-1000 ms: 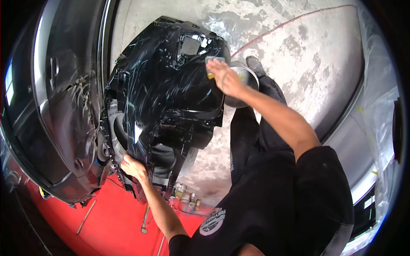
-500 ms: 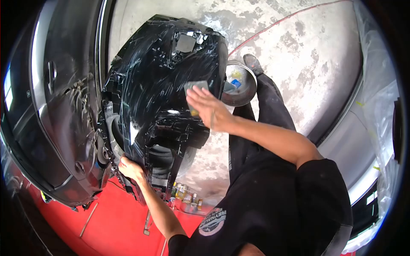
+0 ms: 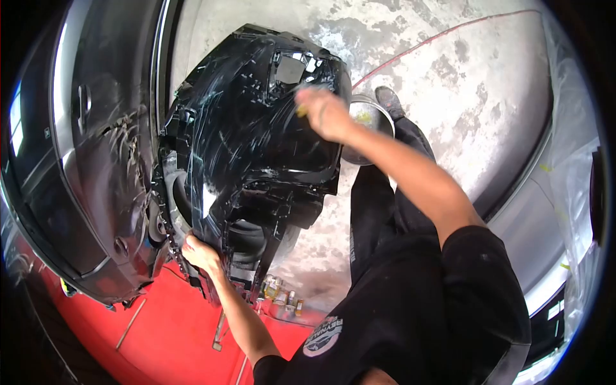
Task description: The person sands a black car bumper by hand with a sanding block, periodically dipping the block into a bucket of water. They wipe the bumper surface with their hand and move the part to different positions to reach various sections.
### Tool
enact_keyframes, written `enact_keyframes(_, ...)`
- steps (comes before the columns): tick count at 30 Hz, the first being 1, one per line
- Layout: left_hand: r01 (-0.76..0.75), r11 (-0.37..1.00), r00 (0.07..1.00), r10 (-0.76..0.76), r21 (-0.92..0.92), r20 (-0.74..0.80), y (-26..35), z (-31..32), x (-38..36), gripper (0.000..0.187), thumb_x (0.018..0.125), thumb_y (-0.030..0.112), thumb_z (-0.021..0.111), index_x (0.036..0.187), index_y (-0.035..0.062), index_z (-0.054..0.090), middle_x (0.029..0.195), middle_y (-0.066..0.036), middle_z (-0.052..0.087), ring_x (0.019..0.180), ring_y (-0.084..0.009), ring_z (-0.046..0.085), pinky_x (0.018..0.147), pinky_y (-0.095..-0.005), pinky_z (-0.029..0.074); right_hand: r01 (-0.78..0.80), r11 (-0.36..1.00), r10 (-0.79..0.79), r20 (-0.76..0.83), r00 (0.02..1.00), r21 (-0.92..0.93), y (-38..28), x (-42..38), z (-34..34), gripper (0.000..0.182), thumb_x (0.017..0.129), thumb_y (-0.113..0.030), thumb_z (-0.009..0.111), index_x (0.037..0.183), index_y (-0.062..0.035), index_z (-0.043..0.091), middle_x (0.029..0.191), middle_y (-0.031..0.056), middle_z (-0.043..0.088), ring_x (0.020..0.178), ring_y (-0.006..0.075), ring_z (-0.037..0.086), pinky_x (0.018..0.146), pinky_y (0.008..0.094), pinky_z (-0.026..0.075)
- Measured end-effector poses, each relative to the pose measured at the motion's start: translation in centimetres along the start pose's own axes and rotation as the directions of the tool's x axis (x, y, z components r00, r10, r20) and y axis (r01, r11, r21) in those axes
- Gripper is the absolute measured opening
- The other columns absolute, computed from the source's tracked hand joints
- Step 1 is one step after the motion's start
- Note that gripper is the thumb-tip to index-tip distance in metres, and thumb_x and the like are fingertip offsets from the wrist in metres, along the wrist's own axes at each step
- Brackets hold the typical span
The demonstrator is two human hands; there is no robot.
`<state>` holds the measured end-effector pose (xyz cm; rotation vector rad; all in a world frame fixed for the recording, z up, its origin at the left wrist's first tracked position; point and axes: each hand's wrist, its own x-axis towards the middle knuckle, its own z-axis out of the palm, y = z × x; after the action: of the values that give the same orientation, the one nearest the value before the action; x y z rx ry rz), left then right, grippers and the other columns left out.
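Note:
A black plastic car bumper cover [image 3: 231, 122], wet and streaked with pale smears, stands before me. My left hand [image 3: 201, 253] is closed round its lower left edge, fingers partly hidden behind the plastic. Over its upper right part is my right hand [image 3: 325, 114], blurred by motion, the fingers curled round a scuff pad. Only a yellowish edge of the scuff pad [image 3: 301, 111] shows under the fingers. Right of the cover a round metal bucket [image 3: 378, 114] stands by my feet, partly hidden by my right forearm.
A dark car door [image 3: 102, 122] with scraped, damaged bodywork is close on the left. Several small cans [image 3: 280, 296] stand on the floor below the cover. A red hose [image 3: 436, 40] crosses the concrete. Plastic sheeting [image 3: 571, 128] hangs over a silver car at the right.
My right hand has moved up across the cover, from flat fingers on the grey scuff pad to a curled grip. The left hand keeps its hold; the view has shifted slightly.

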<state>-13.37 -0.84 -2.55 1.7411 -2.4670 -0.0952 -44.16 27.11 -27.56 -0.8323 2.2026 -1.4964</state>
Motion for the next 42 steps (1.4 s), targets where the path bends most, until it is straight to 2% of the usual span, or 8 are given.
enact_keyframes(3, 0.066, 0.994, 0.998, -0.067, 0.086, 0.002, 1.0, -0.4, -0.3, 0.059, 0.096, 0.037, 0.042, 0.11, -0.0078, 0.078, 0.099, -0.029, 0.077, 0.087, -0.0407, 0.071, 0.088, -0.0497, 0.053, -0.175, 0.97, 0.183, 0.034, 0.983, -0.171, 2.6, 0.5, 1.3, 0.031, 0.104, -0.012, 0.041, 0.109, -0.0015, 0.069, 0.122, 0.0213, 0.07, 0.115, 0.0426, 0.065, 0.103, 0.0552, 0.052)
enact_keyframes(9, -0.021, 0.999, 1.0, 0.02, -0.031, -0.023, 0.5, 0.0, -0.3, 0.058, 0.095, 0.035, 0.042, 0.109, -0.0088, 0.077, 0.097, -0.028, 0.077, 0.087, -0.039, 0.07, 0.089, -0.048, 0.053, 0.241, 0.968, -0.237, 0.052, 0.97, -0.07, -5.6, -3.1, 0.5, 0.038, 0.1, -0.006, 0.048, 0.131, 0.0039, 0.066, 0.145, 0.0227, 0.062, 0.14, 0.0386, 0.056, 0.126, 0.048, 0.036)
enact_keyframes(13, 0.029, 1.0, 1.0, -0.029, 0.011, 0.01, 1.3, -0.5, -0.1, 0.059, 0.095, 0.036, 0.042, 0.11, -0.0089, 0.077, 0.1, -0.029, 0.077, 0.091, -0.0382, 0.07, 0.09, -0.048, 0.053, 0.003, 0.971, 0.017, 0.085, 0.996, -0.239, 3.3, 0.0, -0.4, 0.03, 0.099, -0.007, 0.047, 0.118, 0.0031, 0.068, 0.12, 0.0195, 0.068, 0.11, 0.0395, 0.063, 0.096, 0.0513, 0.049)
enact_keyframes(20, 0.046, 0.992, 0.997, -0.037, -0.121, 0.072, 0.6, -0.2, -0.1, 0.056, 0.096, 0.034, 0.044, 0.109, -0.0114, 0.074, 0.098, -0.027, 0.075, 0.086, -0.0312, 0.066, 0.085, -0.0454, 0.052, 0.286, 0.957, -0.284, 0.047, 0.958, -0.044, -7.2, -8.4, -1.7, 0.045, 0.098, -0.006, 0.056, 0.141, 0.0055, 0.061, 0.152, 0.0228, 0.059, 0.148, 0.0358, 0.051, 0.127, 0.052, 0.034)
enact_keyframes(25, 0.046, 0.999, 0.997, -0.048, 0.025, 0.059, -0.7, -0.5, 0.6, 0.054, 0.098, 0.036, 0.048, 0.095, -0.0125, 0.072, 0.08, -0.027, 0.07, 0.074, -0.0312, 0.061, 0.073, -0.0496, 0.049, -0.084, 0.972, 0.084, -0.009, 0.996, -0.221, -2.0, -5.1, 0.1, 0.05, 0.098, -0.003, 0.052, 0.146, 0.0085, 0.055, 0.156, 0.0298, 0.052, 0.15, 0.0465, 0.044, 0.128, 0.054, 0.031)
enact_keyframes(30, 0.075, 0.997, 0.997, -0.075, 0.001, -0.029, 2.0, -0.5, -0.6, 0.055, 0.098, 0.038, 0.045, 0.105, -0.0045, 0.079, 0.097, -0.03, 0.076, 0.092, -0.0451, 0.073, 0.088, -0.0525, 0.053, 0.101, 0.992, -0.105, 0.055, 0.993, 0.069, -16.0, -3.2, 4.2, 0.048, 0.1, -0.004, 0.051, 0.146, 0.0105, 0.055, 0.158, 0.0283, 0.05, 0.151, 0.0446, 0.043, 0.13, 0.0538, 0.028)
enact_keyframes(36, -0.118, 0.985, 0.989, 0.128, 0.123, -0.08, 1.3, -0.3, -0.2, 0.052, 0.098, 0.035, 0.043, 0.105, 0.0017, 0.082, 0.097, -0.026, 0.077, 0.092, -0.0442, 0.074, 0.086, -0.0525, 0.055, 0.079, 0.997, -0.079, -0.007, 0.997, 0.026, -12.1, 0.8, 5.2, 0.044, 0.101, -0.002, 0.048, 0.143, 0.0101, 0.056, 0.155, 0.0294, 0.051, 0.145, 0.0472, 0.05, 0.124, 0.0559, 0.037)
enact_keyframes(42, -0.052, 0.996, 0.999, 0.051, 0.076, 0.012, 2.5, -1.1, -0.5, 0.052, 0.098, 0.035, 0.042, 0.103, 0.0019, 0.082, 0.096, -0.026, 0.077, 0.091, -0.0427, 0.074, 0.084, -0.0511, 0.055, 0.463, 0.886, -0.463, 0.006, 0.886, -0.025, -17.8, 0.4, 6.3, 0.052, 0.094, -0.002, 0.053, 0.145, 0.0087, 0.055, 0.155, 0.0253, 0.051, 0.15, 0.0439, 0.045, 0.125, 0.0569, 0.036)
